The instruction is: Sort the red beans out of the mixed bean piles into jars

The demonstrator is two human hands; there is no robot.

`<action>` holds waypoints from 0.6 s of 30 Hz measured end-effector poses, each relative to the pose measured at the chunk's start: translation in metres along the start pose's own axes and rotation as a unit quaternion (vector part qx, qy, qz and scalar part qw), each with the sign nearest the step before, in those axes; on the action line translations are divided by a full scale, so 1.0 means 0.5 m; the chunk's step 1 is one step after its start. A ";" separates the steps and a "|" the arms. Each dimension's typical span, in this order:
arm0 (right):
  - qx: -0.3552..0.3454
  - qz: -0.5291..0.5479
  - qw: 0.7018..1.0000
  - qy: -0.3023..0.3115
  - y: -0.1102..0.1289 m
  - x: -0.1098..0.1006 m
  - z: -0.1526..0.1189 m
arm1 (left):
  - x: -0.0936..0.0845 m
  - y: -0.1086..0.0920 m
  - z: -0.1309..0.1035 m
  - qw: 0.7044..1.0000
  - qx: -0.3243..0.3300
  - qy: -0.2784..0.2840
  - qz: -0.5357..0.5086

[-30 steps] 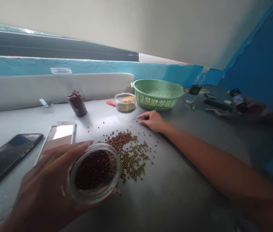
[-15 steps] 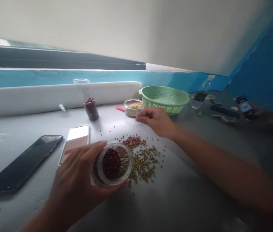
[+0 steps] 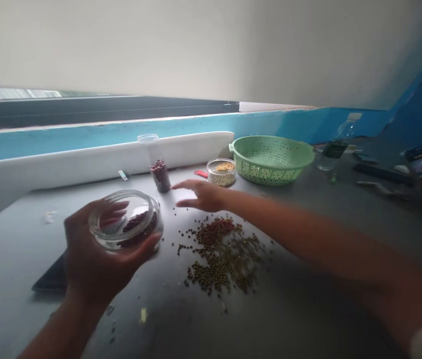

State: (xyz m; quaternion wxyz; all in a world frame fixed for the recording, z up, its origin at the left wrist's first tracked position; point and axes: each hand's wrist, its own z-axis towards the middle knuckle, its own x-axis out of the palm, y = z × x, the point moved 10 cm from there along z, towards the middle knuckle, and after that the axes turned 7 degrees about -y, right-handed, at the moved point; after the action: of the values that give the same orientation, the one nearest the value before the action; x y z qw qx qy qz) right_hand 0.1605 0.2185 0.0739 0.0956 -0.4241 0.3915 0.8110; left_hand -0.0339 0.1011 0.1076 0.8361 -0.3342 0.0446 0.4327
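Observation:
My left hand [image 3: 87,254] is wrapped round a wide-mouthed glass jar [image 3: 139,229] with dark red beans inside; the jar is tilted and held above the table. Beyond it stands a tall clear container [image 3: 160,177] partly filled with larger dark red beans. My right hand [image 3: 203,195] is beside that container, thumb and fingers apart, fingertips close to its base; whether they touch it I cannot tell. Nothing shows between those fingers. Below my right forearm lies a loose spread of green mung beans [image 3: 222,269], with small red beans [image 3: 218,227] at its far side.
A round clear dish [image 3: 221,178] of pale and yellow grains stands beside a green perforated basket [image 3: 274,172]. A red object [image 3: 201,173] lies by the dish. A dark phone [image 3: 52,276] is partly behind my left hand. A plastic bottle [image 3: 332,152] stands at the right.
My left hand has moved the jar left and tilted it differently. My right hand has moved left from near the dish to the tall container, its fingers opening. The view has shifted.

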 end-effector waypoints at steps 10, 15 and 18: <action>-0.059 -0.110 0.973 0.193 0.002 0.159 -0.019 | 0.023 -0.005 -0.028 0.997 0.070 0.023 0.033; -0.100 -0.075 0.973 0.192 0.062 0.107 -0.128 | 0.024 0.009 -0.018 0.999 0.032 0.018 0.003; -0.054 -0.086 0.982 0.159 0.036 0.075 -0.126 | 0.021 0.011 -0.013 0.999 0.030 0.013 -0.005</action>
State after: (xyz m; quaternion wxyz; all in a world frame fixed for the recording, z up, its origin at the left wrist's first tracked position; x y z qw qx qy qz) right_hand 0.1671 0.1544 0.0342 0.0783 -0.5843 0.3193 0.7419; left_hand -0.0301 0.1070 0.0960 0.8471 -0.3150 0.0667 0.4227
